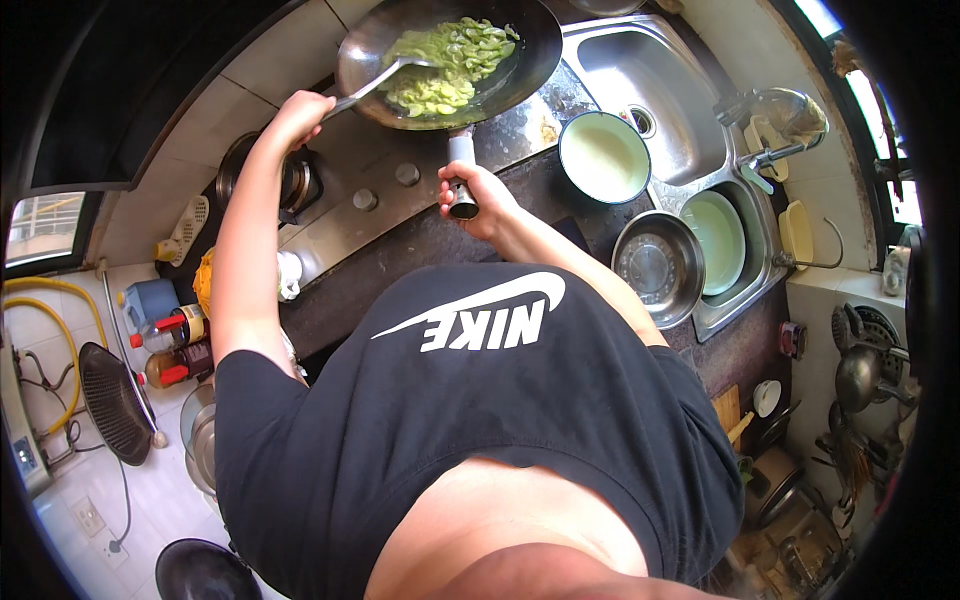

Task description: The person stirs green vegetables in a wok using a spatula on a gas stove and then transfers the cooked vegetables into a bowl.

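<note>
My left hand (300,120) is closed around the handle of a metal spatula (379,79). The spatula's blade lies among pale green sliced vegetables (450,64) in a large dark wok (525,64). With my right hand (480,196) I grip the wok's handle (460,148) close to its metal end. The wok is over the steel gas stove (390,161), at the top of the view, and hides part of it. Right of the wok handle stands a white enamel bowl (605,157) with a dark rim, with a pale inside.
A second burner (300,184) with a dark pan is beneath my left forearm. At the right are a double steel sink (637,75) with a faucet (772,154), a steel basin (656,266) and a pale green basin (716,240). Bottles (169,334) stand at the left; ladles (859,375) hang far right.
</note>
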### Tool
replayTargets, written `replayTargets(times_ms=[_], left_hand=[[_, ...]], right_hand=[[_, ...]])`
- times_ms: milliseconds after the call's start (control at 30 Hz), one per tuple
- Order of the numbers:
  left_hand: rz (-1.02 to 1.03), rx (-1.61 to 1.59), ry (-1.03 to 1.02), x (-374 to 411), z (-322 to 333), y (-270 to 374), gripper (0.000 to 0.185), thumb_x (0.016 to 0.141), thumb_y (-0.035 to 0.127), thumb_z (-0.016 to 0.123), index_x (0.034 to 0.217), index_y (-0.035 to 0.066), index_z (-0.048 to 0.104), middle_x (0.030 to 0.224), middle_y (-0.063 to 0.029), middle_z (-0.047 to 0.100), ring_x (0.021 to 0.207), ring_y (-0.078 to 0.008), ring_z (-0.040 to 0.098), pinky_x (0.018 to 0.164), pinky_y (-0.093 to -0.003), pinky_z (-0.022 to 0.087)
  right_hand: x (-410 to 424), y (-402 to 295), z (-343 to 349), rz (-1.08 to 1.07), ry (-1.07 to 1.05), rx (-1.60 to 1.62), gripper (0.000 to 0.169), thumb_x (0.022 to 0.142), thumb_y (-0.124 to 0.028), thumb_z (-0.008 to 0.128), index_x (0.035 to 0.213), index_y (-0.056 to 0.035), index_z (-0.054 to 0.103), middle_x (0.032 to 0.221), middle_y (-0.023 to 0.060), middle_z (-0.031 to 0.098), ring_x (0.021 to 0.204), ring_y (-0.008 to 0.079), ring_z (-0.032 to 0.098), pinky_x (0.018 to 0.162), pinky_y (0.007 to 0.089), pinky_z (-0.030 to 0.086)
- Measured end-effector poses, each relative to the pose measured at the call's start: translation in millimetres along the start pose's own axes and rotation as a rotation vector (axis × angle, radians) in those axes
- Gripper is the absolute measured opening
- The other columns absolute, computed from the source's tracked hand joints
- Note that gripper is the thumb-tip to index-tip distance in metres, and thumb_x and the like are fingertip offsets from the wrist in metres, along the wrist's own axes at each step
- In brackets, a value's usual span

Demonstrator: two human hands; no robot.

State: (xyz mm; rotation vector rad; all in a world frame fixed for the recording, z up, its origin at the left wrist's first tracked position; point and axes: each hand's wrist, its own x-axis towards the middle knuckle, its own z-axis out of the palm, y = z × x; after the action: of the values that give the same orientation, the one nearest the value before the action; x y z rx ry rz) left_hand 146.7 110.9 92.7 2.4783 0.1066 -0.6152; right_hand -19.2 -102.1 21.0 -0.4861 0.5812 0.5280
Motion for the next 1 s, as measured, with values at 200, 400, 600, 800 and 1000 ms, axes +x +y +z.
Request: replayTargets(times_ms=[200, 400, 600, 800, 1000], left_hand=[[-0.088, -0.435, -0.256, 28, 40, 33, 0.033, 0.085, 0.036, 0.042, 0.065, 0.009, 0.047, 0.047, 0.0044, 0.042, 0.032, -0.0011, 0.032, 0.027, -0.0142, 0.024], [0.152, 0.155, -0.161, -11, 11, 35, 0.027, 0.081, 0.033, 0.048, 0.079, 0.007, 0.058, 0.050, 0.0020, 0.044, 0.035, -0.0056, 0.036, 0.032, -0.0211, 0.026], [0.578, 0.887, 0.208, -76, -53, 91, 0.026, 0.072, 0.017, 0.056, 0.095, 0.006, 0.061, 0.083, -0.0109, 0.062, 0.077, -0.0230, 0.059, 0.068, -0.0314, 0.046], [0.560, 1.633, 0.176, -82, -58, 152, 0.013, 0.054, 0.014, 0.059, 0.066, 0.011, 0.063, 0.064, -0.0084, 0.061, 0.062, -0.0236, 0.060, 0.053, -0.0350, 0.047], [0.647, 1.468, 0.449, -13, -11, 113, 0.013, 0.065, 0.015, 0.054, 0.066, 0.008, 0.064, 0.067, -0.0115, 0.062, 0.063, -0.0246, 0.061, 0.052, -0.0369, 0.048]], right_hand=[[-1, 0, 4, 0.000, -0.013, -0.013, 0.010, 0.071, -0.007, 0.052, 0.074, -0.0034, 0.043, 0.057, 0.0040, 0.047, 0.045, 0.0124, 0.045, 0.043, 0.0272, 0.041], [0, 0, 3, 0.008, -0.019, -0.007, 0.010, 0.071, -0.007, 0.052, 0.075, -0.0034, 0.044, 0.057, 0.0038, 0.047, 0.045, 0.0123, 0.046, 0.043, 0.0269, 0.041], [-1, -1, 2, -0.008, -0.006, -0.005, 0.010, 0.070, -0.007, 0.053, 0.075, -0.0037, 0.044, 0.057, 0.0034, 0.046, 0.045, 0.0123, 0.046, 0.043, 0.0270, 0.041], [3, -1, -2, -0.008, -0.058, -0.002, 0.010, 0.071, -0.008, 0.053, 0.074, -0.0045, 0.044, 0.057, 0.0025, 0.046, 0.045, 0.0113, 0.045, 0.044, 0.0264, 0.041], [-1, 3, 3, 0.001, -0.061, -0.043, 0.009, 0.073, -0.010, 0.052, 0.075, -0.0059, 0.044, 0.059, 0.0010, 0.047, 0.046, 0.0092, 0.045, 0.046, 0.0246, 0.041]])
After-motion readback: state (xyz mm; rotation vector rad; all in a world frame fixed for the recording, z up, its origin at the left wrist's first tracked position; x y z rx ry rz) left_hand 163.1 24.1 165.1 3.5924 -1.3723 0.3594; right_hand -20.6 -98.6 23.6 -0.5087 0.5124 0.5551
